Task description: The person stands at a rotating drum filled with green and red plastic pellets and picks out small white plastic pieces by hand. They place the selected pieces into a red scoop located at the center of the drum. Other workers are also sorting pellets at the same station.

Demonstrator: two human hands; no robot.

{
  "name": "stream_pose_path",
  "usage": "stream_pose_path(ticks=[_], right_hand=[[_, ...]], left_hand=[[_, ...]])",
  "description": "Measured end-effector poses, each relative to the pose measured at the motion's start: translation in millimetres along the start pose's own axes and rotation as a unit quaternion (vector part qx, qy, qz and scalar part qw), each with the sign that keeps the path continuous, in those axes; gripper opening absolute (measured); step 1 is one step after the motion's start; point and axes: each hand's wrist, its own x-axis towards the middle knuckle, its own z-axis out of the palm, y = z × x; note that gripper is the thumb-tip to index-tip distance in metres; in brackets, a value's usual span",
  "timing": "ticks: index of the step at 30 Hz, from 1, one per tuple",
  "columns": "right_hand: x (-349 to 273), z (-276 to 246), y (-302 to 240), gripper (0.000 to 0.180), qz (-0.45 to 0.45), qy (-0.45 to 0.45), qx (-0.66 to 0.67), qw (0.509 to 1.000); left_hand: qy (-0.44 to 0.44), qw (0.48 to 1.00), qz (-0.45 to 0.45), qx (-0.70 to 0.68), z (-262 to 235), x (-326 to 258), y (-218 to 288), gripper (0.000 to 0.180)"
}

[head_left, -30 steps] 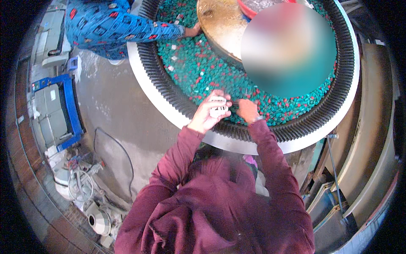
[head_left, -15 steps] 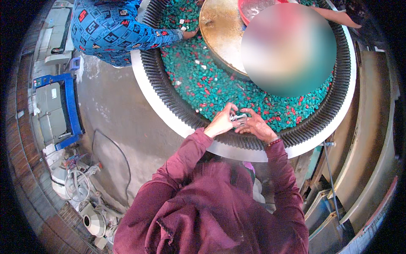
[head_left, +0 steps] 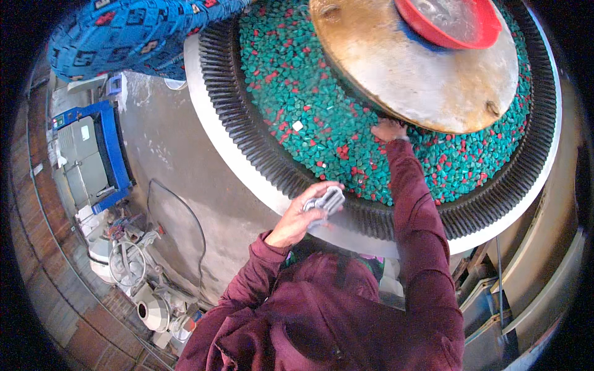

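Note:
My left hand point(head_left: 296, 217) is closed round a small stack of grey metal parts point(head_left: 328, 201) with slots in them, held just above the near rim of a large round bowl point(head_left: 235, 170). Green and red finishing chips point(head_left: 297, 93) fill the bowl's ring-shaped channel. Stretched far forward, my right hand point(head_left: 390, 130) is down in the chips beside the round centre cover point(head_left: 427, 93). Its fingertips are buried or shaded, so I cannot see whether they grip anything. A small white block point(head_left: 297, 125) lies on the chips to the left.
A red basin point(head_left: 451, 25) rests on the centre cover. Another person's blue patterned sleeve point(head_left: 142, 37) reaches over the bowl at the upper left. A blue-framed machine point(head_left: 111, 154) and a dark cable point(head_left: 198, 226) are at the left; long boards point(head_left: 532, 247) stand at the right.
My hands have parted: the left kept the metal parts and drew back to the rim, while the right went forward into the chips. The view has shifted, and the co-worker's hand has left it.

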Motion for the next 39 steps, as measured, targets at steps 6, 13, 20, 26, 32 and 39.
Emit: stream_pose_path(ticks=[6, 13, 20, 26, 32, 39], right_hand=[[53, 14, 31, 0.059, 0.004, -0.164, -0.046, 0.985], [58, 33, 41, 0.074, 0.019, -0.287, -0.067, 0.956], [46, 48, 92, 0.067, -0.019, -0.263, 0.023, 0.964], [20, 18, 81, 0.066, -0.011, -0.257, -0.017, 0.966], [-13, 3, 44, 0.046, -0.019, -0.224, -0.159, 0.961], [-84, -27, 27, 0.035, -0.074, -0.196, -0.195, 0.958]], left_hand=[[-0.149, 0.984, -0.021, -0.094, 3, -34, 9, 0.051], [-0.117, 0.975, 0.050, -0.181, -21, -63, -8, 0.053], [-0.107, 0.948, 0.085, -0.286, -14, -70, -24, 0.057], [-0.042, 0.959, 0.069, -0.272, -1, -79, -45, 0.059], [-0.017, 0.956, 0.081, -0.282, 10, -86, -64, 0.060], [-0.041, 0.943, 0.134, -0.302, 38, -91, -56, 0.063]])
